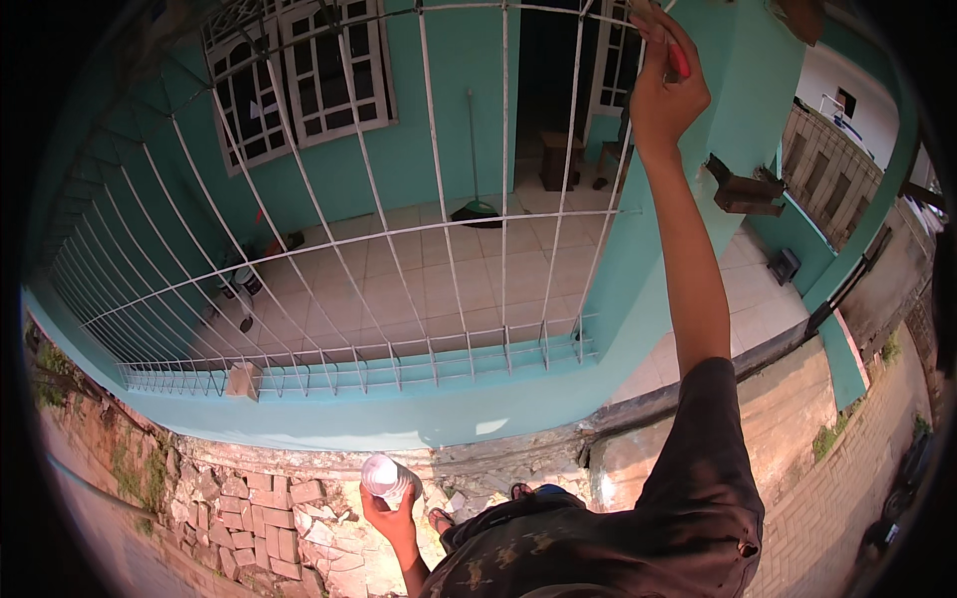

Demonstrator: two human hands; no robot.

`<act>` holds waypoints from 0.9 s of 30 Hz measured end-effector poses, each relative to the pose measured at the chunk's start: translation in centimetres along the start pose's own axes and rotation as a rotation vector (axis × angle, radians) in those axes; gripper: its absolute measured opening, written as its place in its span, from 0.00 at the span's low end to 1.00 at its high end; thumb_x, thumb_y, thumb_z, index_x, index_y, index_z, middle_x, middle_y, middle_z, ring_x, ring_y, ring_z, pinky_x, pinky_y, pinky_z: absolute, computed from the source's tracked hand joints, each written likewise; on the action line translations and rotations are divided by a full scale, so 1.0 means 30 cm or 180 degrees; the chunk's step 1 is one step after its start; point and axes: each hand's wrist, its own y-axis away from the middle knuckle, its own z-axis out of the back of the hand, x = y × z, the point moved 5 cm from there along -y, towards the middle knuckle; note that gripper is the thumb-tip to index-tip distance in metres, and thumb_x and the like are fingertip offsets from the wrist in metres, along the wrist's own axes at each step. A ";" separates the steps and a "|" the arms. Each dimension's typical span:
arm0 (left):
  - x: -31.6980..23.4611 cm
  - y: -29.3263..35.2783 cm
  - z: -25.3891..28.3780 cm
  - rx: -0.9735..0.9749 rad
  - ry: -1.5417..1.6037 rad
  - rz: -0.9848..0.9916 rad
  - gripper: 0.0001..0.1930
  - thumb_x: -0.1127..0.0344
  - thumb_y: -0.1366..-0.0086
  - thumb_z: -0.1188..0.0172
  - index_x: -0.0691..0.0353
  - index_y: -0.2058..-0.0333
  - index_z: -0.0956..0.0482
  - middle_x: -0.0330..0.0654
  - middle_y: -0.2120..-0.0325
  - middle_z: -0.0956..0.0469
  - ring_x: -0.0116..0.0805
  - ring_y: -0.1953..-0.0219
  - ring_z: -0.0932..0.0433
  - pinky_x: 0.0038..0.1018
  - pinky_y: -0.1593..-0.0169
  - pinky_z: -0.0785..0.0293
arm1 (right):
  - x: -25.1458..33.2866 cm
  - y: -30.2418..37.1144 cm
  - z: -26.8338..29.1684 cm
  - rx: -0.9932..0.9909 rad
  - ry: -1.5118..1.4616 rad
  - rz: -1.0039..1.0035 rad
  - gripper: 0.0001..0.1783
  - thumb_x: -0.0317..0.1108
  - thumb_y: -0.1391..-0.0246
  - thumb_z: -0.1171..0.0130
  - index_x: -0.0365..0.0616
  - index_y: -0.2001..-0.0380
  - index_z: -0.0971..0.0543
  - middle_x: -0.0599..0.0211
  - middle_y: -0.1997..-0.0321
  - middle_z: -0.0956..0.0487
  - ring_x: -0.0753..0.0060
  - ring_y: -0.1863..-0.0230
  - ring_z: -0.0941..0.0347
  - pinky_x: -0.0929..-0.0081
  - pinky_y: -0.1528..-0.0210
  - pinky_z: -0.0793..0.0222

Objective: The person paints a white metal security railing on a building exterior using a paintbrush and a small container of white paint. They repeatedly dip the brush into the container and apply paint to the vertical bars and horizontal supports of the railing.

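My right hand (pixel 670 105) is raised at the top right, beside the upper end of the white metal window grille (pixel 505 120). Its fingers are closed on what looks like a paintbrush with a red handle (pixel 680 61); the brush's far end is hard to make out at the picture's edge. Low in front of me, my left hand (pixel 395 520) is wrapped round a clear plastic cup (pixel 387 480) with something white, like paint, in it. The cup is away from the grille, above the broken paving.
A low turquoise wall (pixel 379 424) carries the grille, with a small block (pixel 242 381) on its ledge. Behind the bars are a broom (pixel 475 207), paint cans (pixel 245 280) and a wooden stool (pixel 558 159). Loose bricks (pixel 261 518) lie at lower left. A bracket (pixel 743 189) juts from the pillar.
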 end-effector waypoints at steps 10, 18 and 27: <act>-0.002 -0.057 0.036 0.0026 0.0131 -0.0055 0.44 0.81 0.50 0.24 0.72 0.35 0.36 0.52 0.41 0.29 0.42 0.38 0.28 0.37 0.33 0.32 | 0.030 -0.089 -0.250 -0.0088 0.1367 0.1274 0.14 0.26 0.32 0.44 0.32 0.48 0.20 0.48 0.52 0.16 0.64 0.53 0.17 0.74 0.50 0.23; 0.000 -0.077 0.083 -0.0147 0.0223 -0.0022 0.44 0.81 0.49 0.25 0.72 0.34 0.37 0.53 0.40 0.30 0.43 0.38 0.29 0.38 0.33 0.33 | 0.071 -0.071 -0.227 -0.0237 0.1149 0.0914 0.13 0.27 0.32 0.43 0.34 0.48 0.19 0.49 0.54 0.16 0.63 0.53 0.17 0.71 0.55 0.23; 0.011 -0.102 0.078 -0.0114 0.0227 0.0020 0.43 0.81 0.49 0.25 0.71 0.34 0.36 0.52 0.40 0.29 0.43 0.38 0.28 0.38 0.32 0.34 | -0.003 -0.038 -0.282 0.0294 -0.0053 0.0435 0.15 0.22 0.32 0.45 0.31 0.44 0.22 0.56 0.46 0.16 0.70 0.45 0.19 0.76 0.45 0.25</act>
